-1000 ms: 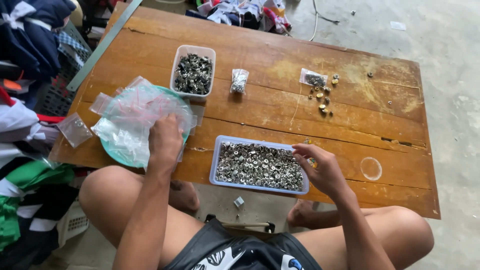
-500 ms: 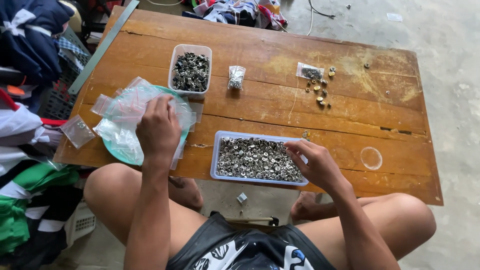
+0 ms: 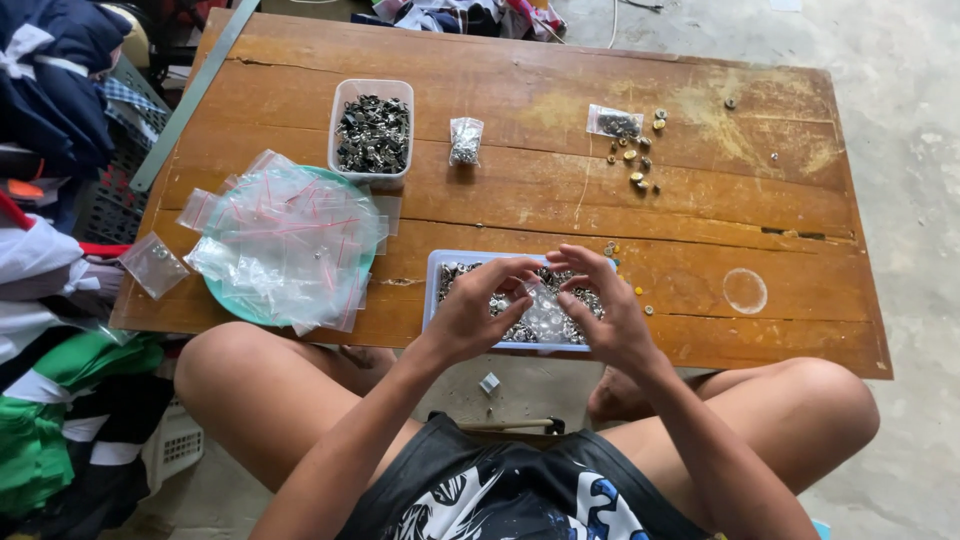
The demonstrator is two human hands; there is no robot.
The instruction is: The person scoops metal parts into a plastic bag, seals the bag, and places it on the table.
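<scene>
The left hand [image 3: 470, 315] and the right hand [image 3: 608, 310] meet over the near table edge, and between their pinching fingertips they hold a small clear plastic zip bag [image 3: 545, 310] by its two sides. Whether its mouth is pulled open cannot be told. The bag hangs directly above a shallow pale-blue rectangular plastic tray [image 3: 432, 290] heaped with small silvery metal fasteners [image 3: 500, 305].

At nine o'clock from the hands, a round teal plastic plate [image 3: 225, 295] carries a loose pile of empty clear bags with red zip strips [image 3: 285, 240]. At eleven o'clock stands a white rectangular tub of dark and silver metal parts [image 3: 371, 130], with a small filled clear packet [image 3: 465, 140] just beside it. At one o'clock, another small packet [image 3: 614, 122] lies near scattered brass-coloured round pieces [image 3: 638, 165]. All of it rests on a worn wooden plank table [image 3: 560, 90].

The likely risk is a spill: the bag is thin and slippery, and an uneven pinch could tip it so fasteners drop past the tray, which sits close to the table's near edge, onto the concrete floor [image 3: 900, 120].
</scene>
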